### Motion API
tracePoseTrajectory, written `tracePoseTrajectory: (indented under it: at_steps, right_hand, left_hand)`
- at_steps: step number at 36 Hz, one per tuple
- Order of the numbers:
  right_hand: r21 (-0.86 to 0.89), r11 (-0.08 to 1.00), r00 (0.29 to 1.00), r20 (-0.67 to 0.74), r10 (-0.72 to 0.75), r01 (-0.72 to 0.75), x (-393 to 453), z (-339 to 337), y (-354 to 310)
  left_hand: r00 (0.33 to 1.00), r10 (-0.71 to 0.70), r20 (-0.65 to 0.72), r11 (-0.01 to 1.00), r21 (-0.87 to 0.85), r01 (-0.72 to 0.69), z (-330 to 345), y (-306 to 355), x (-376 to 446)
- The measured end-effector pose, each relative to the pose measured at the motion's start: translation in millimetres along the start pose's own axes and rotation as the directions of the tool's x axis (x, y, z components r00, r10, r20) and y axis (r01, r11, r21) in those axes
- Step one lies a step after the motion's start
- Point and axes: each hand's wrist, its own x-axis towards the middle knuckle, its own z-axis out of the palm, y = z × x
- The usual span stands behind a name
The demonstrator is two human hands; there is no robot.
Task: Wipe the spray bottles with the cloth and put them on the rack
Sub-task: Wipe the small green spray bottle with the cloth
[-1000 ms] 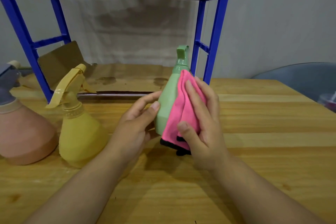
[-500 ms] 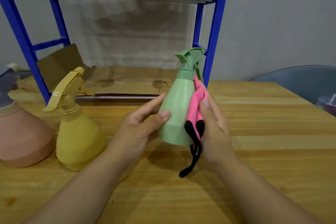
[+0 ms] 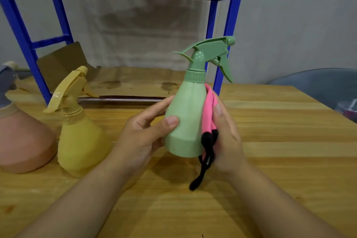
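Observation:
A green spray bottle is held upright just above the wooden table, its trigger pointing right. My left hand grips its left side, thumb across the front. My right hand presses a pink cloth with a black edge against the bottle's right side; the cloth's black corner dangles below. A yellow spray bottle and a terracotta-coloured spray bottle stand on the table at the left. The blue rack with metal shelves stands behind.
Brown cardboard lines the rack's lower shelf, and a loose piece leans at its left. The wooden table extends to the right. A grey-blue round object sits beyond the table's right edge.
The green bottle turned so its spray head now faces right and rose slightly. The cloth slid from the bottle's front round to its right side, its black corner now hanging down.

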Motion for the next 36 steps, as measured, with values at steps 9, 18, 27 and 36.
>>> tracePoseTrajectory:
  at_steps: [9,18,27,36]
  right_hand:
    - [-0.689,0.682,0.949,0.029,-0.313,0.246,-1,-5,9]
    - [-0.65,0.676,0.931,0.152,-0.332,0.347,1,0,5]
    - [-0.158,0.985,0.998,0.0,-0.067,0.066,-1,1,0]
    - [-0.626,0.736,0.957,0.057,-0.285,0.257,0,-3,11]
  left_hand:
    - [0.993,-0.012,-0.117,0.991,0.128,0.027,6,-3,2]
    - [0.999,-0.036,-0.034,0.997,0.068,0.038,-3,-2,-1]
    - [0.99,-0.078,-0.116,0.994,0.07,0.087,-1,-3,0]
    - [0.996,-0.078,-0.031,0.99,0.115,0.081,-3,-4,0]
